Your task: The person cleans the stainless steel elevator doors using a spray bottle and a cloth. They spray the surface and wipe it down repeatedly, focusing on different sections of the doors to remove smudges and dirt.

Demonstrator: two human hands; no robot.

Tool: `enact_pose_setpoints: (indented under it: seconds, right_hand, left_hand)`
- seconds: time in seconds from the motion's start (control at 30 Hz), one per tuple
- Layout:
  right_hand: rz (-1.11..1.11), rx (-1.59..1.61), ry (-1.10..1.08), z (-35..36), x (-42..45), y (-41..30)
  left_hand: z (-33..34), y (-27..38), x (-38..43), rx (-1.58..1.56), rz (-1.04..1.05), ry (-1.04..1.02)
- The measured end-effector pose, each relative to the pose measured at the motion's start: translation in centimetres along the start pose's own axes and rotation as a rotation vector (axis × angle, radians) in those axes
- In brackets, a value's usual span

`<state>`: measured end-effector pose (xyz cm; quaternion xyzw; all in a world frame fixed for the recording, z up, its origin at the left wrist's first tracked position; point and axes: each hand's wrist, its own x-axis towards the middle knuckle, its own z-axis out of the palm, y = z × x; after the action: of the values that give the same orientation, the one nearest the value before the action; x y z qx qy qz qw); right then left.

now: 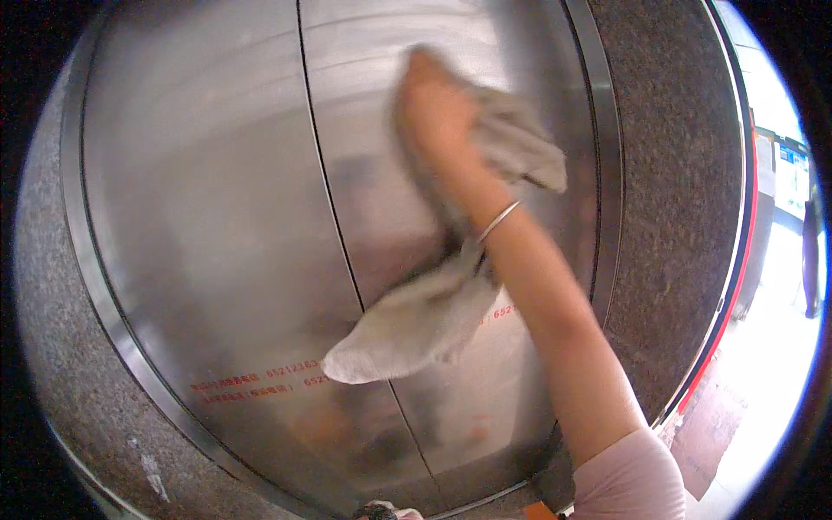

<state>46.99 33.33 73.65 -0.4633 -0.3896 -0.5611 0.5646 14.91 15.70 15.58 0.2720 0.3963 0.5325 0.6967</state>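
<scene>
My right hand [439, 107] is pressed toward the right panel of a pair of brushed metal sliding doors [214, 214], blurred by motion. It holds a greyish-white cloth [422, 318]. Part of the cloth bunches out to the right of the hand, and a longer part hangs down below the wrist, across the seam between the panels. The fingertips are hard to make out. A thin silver bangle [499, 221] circles the wrist, and a pale pink sleeve covers the upper arm. My left hand is out of view.
Red printed writing runs across the lower doors. A metal frame [608, 130] borders them, with speckled stone wall [676, 162] on both sides. At the far right is a bright area with a red strip along the wall's edge. A small orange object [539, 511] shows at the bottom.
</scene>
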Motion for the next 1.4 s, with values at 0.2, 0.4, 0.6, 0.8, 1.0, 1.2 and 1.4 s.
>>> enact_pose_setpoints:
  seconds: [0.2, 0.4, 0.6, 0.8, 1.0, 1.2, 1.4]
  right_hand:
    - [-0.208, 0.121, 0.049, 1.1, 2.8, 7.0]
    - [-0.053, 0.049, -0.042, 0.5, 1.2, -1.9]
    - [-0.240, 0.065, -0.037, 0.7, 3.8, 3.1]
    - [-0.119, 0.050, -0.157, -0.2, 2.7, -4.5]
    - [-0.176, 0.048, 0.096, 1.4, 5.5, 2.2]
    - [-0.110, -0.027, -0.247, 0.8, 3.4, -7.9]
    - [-0.293, 0.103, 0.056, 1.9, 4.8, -3.3]
  left_hand:
    - [-1.8, -1.1, 0.5, 0.011, 0.045, 0.035]
    - [-3.8, -2.0, 1.2, 0.065, 0.101, 0.096]
    - [-6.4, -3.4, 2.0, 0.133, 0.216, 0.175]
    - [-10.4, -3.2, 4.3, 0.298, 0.275, 0.167]
    - [-12.8, -2.0, 7.3, 0.265, 0.162, 0.150]
    - [-8.1, 1.8, 6.2, 0.163, 0.102, 0.082]
    - [-1.1, 4.2, 7.0, 0.141, 0.065, 0.004]
